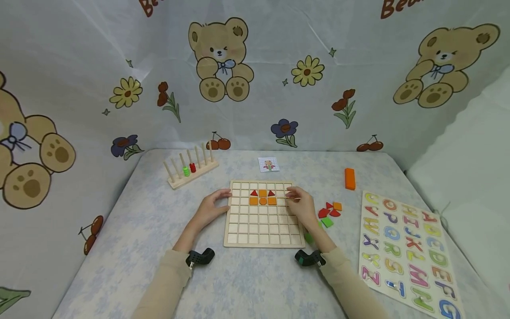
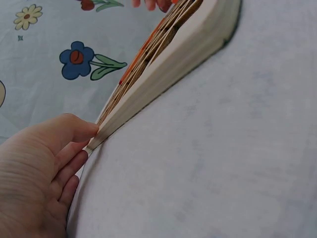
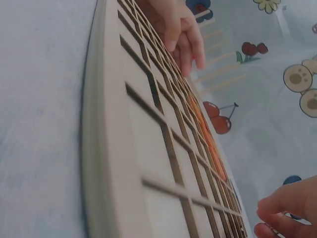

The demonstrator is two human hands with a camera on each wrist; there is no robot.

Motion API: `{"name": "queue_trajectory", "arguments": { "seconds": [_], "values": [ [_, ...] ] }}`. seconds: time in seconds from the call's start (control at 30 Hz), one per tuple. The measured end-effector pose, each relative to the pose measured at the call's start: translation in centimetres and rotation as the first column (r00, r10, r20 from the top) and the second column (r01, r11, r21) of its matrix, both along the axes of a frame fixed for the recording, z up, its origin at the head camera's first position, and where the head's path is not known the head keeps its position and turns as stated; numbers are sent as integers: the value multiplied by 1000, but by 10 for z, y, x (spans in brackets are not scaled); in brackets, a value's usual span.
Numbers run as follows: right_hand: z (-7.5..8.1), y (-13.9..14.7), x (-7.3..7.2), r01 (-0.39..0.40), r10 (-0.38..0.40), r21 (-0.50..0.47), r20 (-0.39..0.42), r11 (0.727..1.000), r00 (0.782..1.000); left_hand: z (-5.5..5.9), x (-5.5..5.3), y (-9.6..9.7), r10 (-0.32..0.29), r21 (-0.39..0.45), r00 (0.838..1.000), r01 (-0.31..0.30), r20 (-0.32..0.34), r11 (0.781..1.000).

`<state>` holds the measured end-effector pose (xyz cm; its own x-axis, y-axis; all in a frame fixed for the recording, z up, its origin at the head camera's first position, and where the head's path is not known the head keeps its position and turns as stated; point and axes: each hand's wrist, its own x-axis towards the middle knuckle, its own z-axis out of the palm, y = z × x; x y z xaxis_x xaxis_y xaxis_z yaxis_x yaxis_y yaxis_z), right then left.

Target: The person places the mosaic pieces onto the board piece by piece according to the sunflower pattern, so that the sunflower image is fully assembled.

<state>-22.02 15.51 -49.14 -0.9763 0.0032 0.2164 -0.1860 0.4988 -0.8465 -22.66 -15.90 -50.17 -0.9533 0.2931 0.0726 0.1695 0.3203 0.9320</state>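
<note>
A square wooden grid board (image 1: 243, 230) lies at the middle of the table. In its upper cells sit several orange tiles (image 1: 253, 201), including a round one (image 1: 263, 201), and red triangles (image 1: 254, 193), (image 1: 271, 193). My left hand (image 1: 209, 208) touches the board's left edge with thumb and fingertips; the left wrist view shows the thumb (image 2: 81, 130) against the rim. Over the board's upper right side is my right hand (image 1: 300, 204), fingers bent and fingertips close together. In the right wrist view, whether this right hand (image 3: 290, 210) pinches something small cannot be made out.
Right of the board lie loose red (image 1: 323, 213), orange (image 1: 337, 206) and green tiles (image 1: 327, 222), some partly behind my right forearm. Around them are a pattern card (image 1: 268, 165), an orange block (image 1: 349, 179), a peg rack (image 1: 193, 173) and an alphabet board (image 1: 398, 252).
</note>
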Motion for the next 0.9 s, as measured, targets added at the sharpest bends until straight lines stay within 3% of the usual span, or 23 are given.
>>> {"name": "queue_trajectory", "arguments": {
  "seconds": [0.17, 0.4, 0.5, 0.7, 0.9],
  "values": [
    [-1, 37, 4, 116, -116, 53, -3, 992, 993, -19, -11, -4, 14, 4, 1000, -14, -20, 1000],
    [-8, 79, 9, 345, -349, 120, 11, 931, 937, -19, -11, -5, 14, 10, 1000, -14, -25, 1000],
    [-11, 88, 11, 374, -378, 121, 14, 919, 926, -18, -10, -5, 20, 4, 1000, -20, -20, 1000],
    [-11, 92, 15, 373, -378, 145, 9, 917, 926, -19, -9, -4, 15, 4, 1000, -15, -27, 1000],
    [-12, 92, 14, 381, -383, 154, -17, 912, 923, 11, 7, 0, -1, 2, 1000, 1, -9, 1000]
  ]
}}
